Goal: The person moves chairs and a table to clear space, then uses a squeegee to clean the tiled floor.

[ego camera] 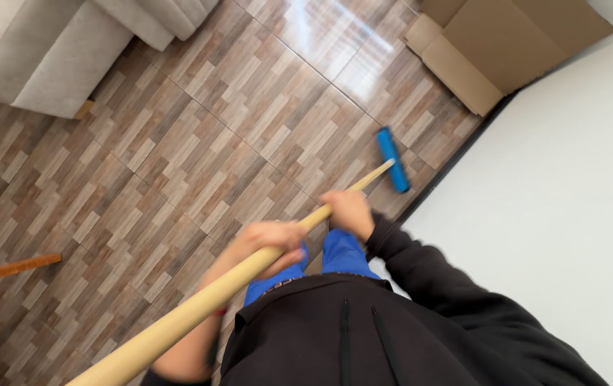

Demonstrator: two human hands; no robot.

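Broom handle [235, 282], long and of pale wood, runs slanting through both hands, from the lower left near the body up to the right, where it meets the blue broom head [394, 159]. The left hand [271, 243] is closed around the handle at about its middle, fingers wrapped over the top. The right hand [349, 211] is closed around it too, further along toward the head, so this hand is the nearer one to the blue head. The head lies beyond the right hand, up and to the right, resting on the tiled floor [199, 157] just beside the dark skirting of the white wall [556, 186]. Its long side stands almost across the line of the handle.

Further beyond the head, flat cardboard [492, 43] lies on the floor against the wall. Far to the left of the left hand stands a grey sofa [42, 50]. The picture is a little blurred at the hands, so single fingers are hard to see.
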